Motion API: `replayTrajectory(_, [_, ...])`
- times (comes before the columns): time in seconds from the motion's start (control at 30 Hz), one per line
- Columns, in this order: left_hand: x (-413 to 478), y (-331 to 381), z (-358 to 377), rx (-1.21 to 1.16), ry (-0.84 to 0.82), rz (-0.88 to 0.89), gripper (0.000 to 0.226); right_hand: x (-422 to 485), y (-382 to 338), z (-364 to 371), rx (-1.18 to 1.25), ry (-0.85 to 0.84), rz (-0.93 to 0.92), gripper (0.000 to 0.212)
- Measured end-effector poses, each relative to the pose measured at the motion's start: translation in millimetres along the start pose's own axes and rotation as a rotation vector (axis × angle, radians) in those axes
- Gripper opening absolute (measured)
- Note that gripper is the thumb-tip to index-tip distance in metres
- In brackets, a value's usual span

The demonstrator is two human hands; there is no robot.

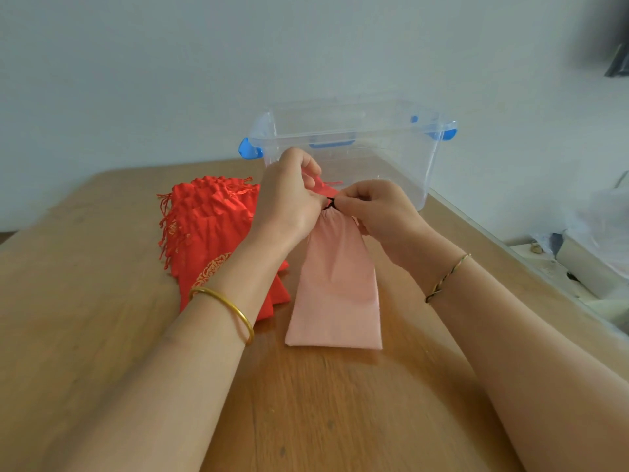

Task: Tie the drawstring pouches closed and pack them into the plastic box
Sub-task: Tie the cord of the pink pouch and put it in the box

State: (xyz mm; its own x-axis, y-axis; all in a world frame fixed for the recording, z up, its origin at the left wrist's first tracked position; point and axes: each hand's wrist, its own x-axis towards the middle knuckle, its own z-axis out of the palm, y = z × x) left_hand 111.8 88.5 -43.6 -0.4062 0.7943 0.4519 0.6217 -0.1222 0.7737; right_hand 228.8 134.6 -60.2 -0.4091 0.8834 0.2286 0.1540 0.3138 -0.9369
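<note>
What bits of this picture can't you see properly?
All in the head view:
1. The black drawstring on the pink pouch: mostly covered by the left grip and right grip, so I cannot tell whether it is knotted.
2. The red pouches: the left forearm covers part of the pile, so there is no sure count.
3. The plastic box: both grips hide its lower front.
4. The clutter at the right edge: blurred and cut off.

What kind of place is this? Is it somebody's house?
Probably a plain room at home, though a small workroom is possible: a wooden table by a bare pale wall, a clear plastic box, and a pile of red pouches.
</note>
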Motion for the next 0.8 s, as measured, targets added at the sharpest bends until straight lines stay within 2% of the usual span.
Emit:
replayTrajectory(0.17, [-0.5, -6.0, 3.7, 0.062, -0.024, 0.070, 0.026, 0.5, 3.6, -4.9, 0.305, -0.145, 0.220, 0.017])
replayTrajectory(0.33, [-0.5, -7.2, 4.8, 0.073, -0.055, 0.068, 0.017, 0.3, 3.5, -5.5, 0.530, -0.164, 0.357, 0.024])
replayTrajectory(0.57, [-0.5, -7.3, 5.4, 0.062, -0.091, 0.043, 0.008, -0.1, 2.4, -4.5, 0.560, -0.076, 0.387, 0.012])
replayTrajectory(0.8, [-2.5, -1.9, 3.9, 0.041, -0.123, 0.018, 0.007, -0.9, 1.0, -3.9, 0.531, -0.028, 0.382, 0.017])
